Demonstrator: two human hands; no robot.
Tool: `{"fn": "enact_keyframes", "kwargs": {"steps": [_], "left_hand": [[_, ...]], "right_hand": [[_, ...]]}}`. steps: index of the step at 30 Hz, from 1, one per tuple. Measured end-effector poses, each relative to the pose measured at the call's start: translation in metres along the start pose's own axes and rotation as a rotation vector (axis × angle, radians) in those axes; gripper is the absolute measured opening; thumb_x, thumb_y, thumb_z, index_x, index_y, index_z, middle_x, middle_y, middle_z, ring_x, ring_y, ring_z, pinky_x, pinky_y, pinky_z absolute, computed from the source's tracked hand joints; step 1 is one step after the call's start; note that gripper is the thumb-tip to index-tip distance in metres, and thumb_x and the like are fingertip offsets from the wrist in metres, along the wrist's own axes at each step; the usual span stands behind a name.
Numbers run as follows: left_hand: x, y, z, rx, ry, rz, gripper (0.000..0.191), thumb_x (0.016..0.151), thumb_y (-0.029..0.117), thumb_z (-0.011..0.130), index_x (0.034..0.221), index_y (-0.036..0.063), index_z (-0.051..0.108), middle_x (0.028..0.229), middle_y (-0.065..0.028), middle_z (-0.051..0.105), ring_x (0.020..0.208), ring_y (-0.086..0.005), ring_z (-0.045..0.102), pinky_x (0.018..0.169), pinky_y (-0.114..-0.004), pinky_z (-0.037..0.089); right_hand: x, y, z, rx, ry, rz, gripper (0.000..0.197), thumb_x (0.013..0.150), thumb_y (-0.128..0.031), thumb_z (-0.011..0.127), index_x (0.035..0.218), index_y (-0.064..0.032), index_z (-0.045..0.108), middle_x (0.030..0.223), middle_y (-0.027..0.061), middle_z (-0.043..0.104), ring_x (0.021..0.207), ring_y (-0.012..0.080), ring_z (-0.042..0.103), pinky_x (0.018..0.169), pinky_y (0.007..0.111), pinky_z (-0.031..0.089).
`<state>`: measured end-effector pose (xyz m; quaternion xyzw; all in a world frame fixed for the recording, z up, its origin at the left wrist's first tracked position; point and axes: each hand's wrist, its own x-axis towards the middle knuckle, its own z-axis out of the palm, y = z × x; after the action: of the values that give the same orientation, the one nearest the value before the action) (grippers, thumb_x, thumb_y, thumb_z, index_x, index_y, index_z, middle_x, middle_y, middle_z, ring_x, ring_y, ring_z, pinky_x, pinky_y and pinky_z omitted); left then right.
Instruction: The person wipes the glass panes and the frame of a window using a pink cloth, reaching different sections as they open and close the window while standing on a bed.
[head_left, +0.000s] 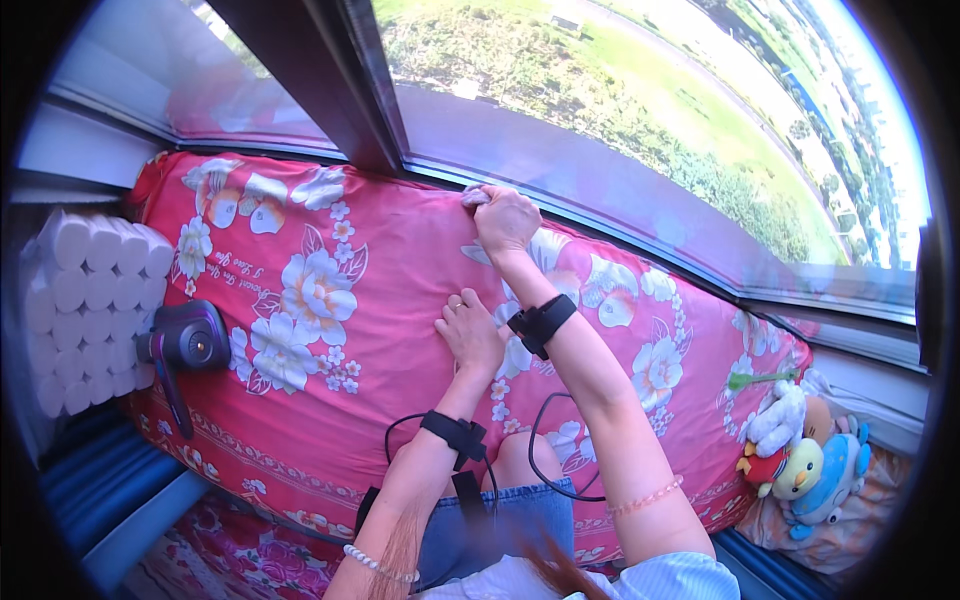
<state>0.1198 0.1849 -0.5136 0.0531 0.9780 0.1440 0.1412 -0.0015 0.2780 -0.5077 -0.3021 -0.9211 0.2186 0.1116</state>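
My right hand (507, 219) is closed around a crumpled greyish cloth (475, 196), at the window-side edge of a pink floral sheet (405, 247). Just beyond the cloth runs the lower window frame (450, 178). Closer to me, my left hand (471, 330) rests palm down on the sheet, fingers a little apart and nothing visible in it. Black straps with small devices circle both forearms, and a dark cable (534, 431) loops between them. My bare knee (529, 456) presses on the sheet below my hands.
To the left, a dark handheld appliance (196, 336) lies beside a plastic-wrapped pack of paper rolls (94, 289). Plush toys (817, 472) and a green item (761, 378) sit at the right end. A thick window post (330, 82) divides the glass. Blue curtain fabric (112, 480) hangs lower left.
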Motion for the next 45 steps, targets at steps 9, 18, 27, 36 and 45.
{"fn": "enact_keyframes", "kwargs": {"steps": [9, 18, 27, 36, 45], "left_hand": [[-0.002, -0.002, 0.016, -0.112, 0.119, 0.054, 0.051, 0.061, 0.019, 0.075, 0.099, 0.005, 0.044, 0.101, -0.0142, 0.053, 0.097, -0.0295, 0.049, 0.08, -0.042, 0.036], [0.013, -0.009, -0.034, -0.234, -0.282, -0.061, 0.065, 0.063, 0.032, 0.08, 0.109, 0.0036, 0.043, 0.108, -0.0149, 0.052, 0.107, -0.0309, 0.049, 0.089, -0.045, 0.038], [-0.049, 0.003, -0.184, -1.405, -0.786, 0.057, 0.055, 0.088, 0.023, 0.062, 0.133, 0.0051, 0.036, 0.115, -0.0079, 0.052, 0.105, -0.0149, 0.053, 0.085, -0.028, 0.047], [-0.088, 0.032, -0.328, -1.3, -0.581, 0.485, 0.033, 0.086, 0.009, 0.063, 0.116, 0.0033, 0.05, 0.103, -0.0047, 0.058, 0.097, -0.0122, 0.056, 0.082, -0.028, 0.048], [-0.105, 0.044, -0.421, -1.15, -0.035, 0.787, 0.027, 0.09, 0.019, 0.056, 0.11, 0.0015, 0.062, 0.088, -0.0066, 0.066, 0.08, -0.0127, 0.062, 0.074, -0.028, 0.048]], "right_hand": [[0.033, -0.059, 0.046, 0.604, -0.409, -0.064, 0.027, 0.074, -0.016, 0.058, 0.098, -0.0124, 0.07, 0.091, 0.0184, 0.066, 0.085, 0.0313, 0.065, 0.078, 0.036, 0.05], [-0.015, -0.009, -0.142, 0.761, -0.468, -0.154, 0.023, 0.087, -0.009, 0.05, 0.107, -0.0017, 0.058, 0.088, 0.0154, 0.064, 0.082, 0.0217, 0.063, 0.074, 0.03, 0.046], [-0.107, -0.016, -0.285, 0.651, -0.46, -0.025, 0.017, 0.083, -0.005, 0.059, 0.098, 0.0003, 0.063, 0.073, 0.0083, 0.064, 0.068, 0.0101, 0.06, 0.063, 0.025, 0.048], [-0.094, -0.107, -0.429, 0.612, -0.557, -0.177, 0.014, 0.086, -0.01, 0.062, 0.094, 0.0014, 0.063, 0.065, 0.0032, 0.061, 0.052, 0.0059, 0.054, 0.046, 0.022, 0.042], [-0.084, -0.163, -0.529, 0.462, -0.627, -0.371, 0.017, 0.085, -0.018, 0.058, 0.085, -0.0015, 0.064, 0.066, 0.0025, 0.06, 0.059, 0.0092, 0.054, 0.052, 0.026, 0.042]]}}
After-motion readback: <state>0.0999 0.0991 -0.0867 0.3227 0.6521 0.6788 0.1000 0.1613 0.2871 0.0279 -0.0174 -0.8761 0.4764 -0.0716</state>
